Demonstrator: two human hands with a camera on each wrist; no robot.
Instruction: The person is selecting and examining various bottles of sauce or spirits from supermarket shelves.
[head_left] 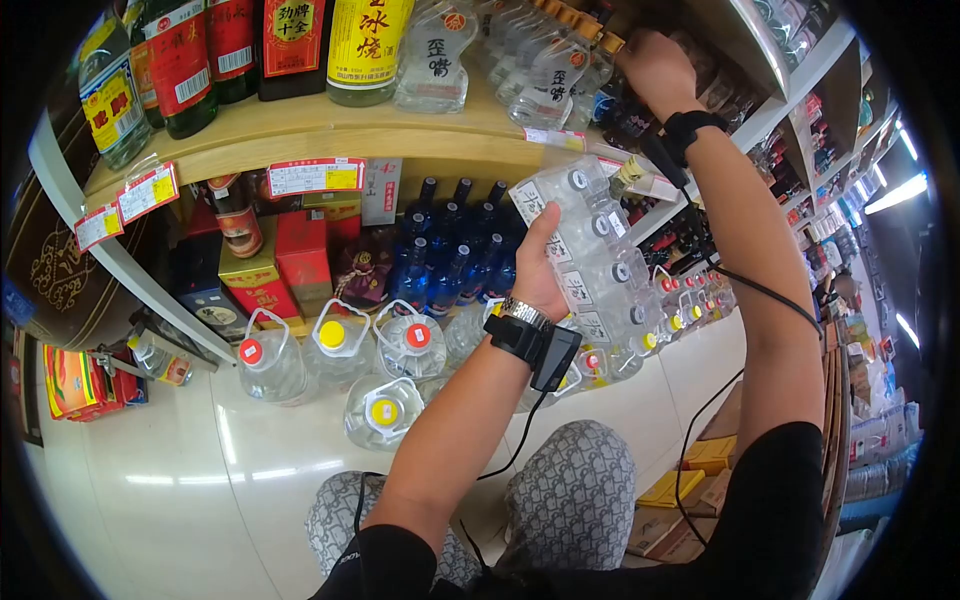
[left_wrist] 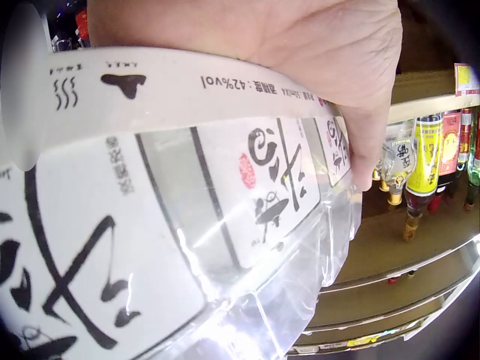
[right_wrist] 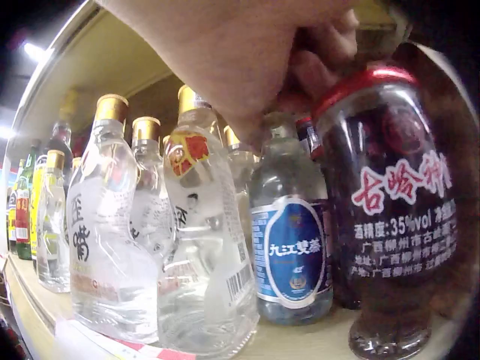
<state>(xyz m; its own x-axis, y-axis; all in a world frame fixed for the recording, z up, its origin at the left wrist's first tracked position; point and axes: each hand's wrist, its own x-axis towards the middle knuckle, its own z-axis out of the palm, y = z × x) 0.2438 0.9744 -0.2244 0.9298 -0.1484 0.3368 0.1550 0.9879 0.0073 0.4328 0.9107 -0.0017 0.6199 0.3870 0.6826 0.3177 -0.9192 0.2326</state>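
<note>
My left hand [head_left: 540, 275] grips a clear plastic-wrapped pack of small clear bottles [head_left: 590, 245], held up in front of the lower shelf. White labels with black brush characters [left_wrist: 277, 187] run along the pack, and the thumb lies over its edge. Up on the shelf, my right hand [head_left: 660, 75] reaches in beside a row of gold-capped clear bottles [right_wrist: 112, 217]. Below that hand stand a blue-labelled clear bottle [right_wrist: 292, 251], its top covered by the hand, and a dark red-capped bottle [right_wrist: 397, 180]. The right fingers are partly hidden; I cannot tell whether they hold anything.
Large clear jugs [head_left: 270, 365] with red and yellow caps line the tiled floor. Blue bottles [head_left: 445, 265] and boxes [head_left: 300, 260] fill the lower shelf. Price tags [head_left: 315, 175] hang from the upper shelf edge [head_left: 230, 150]. Cardboard [head_left: 680, 530] lies at the right.
</note>
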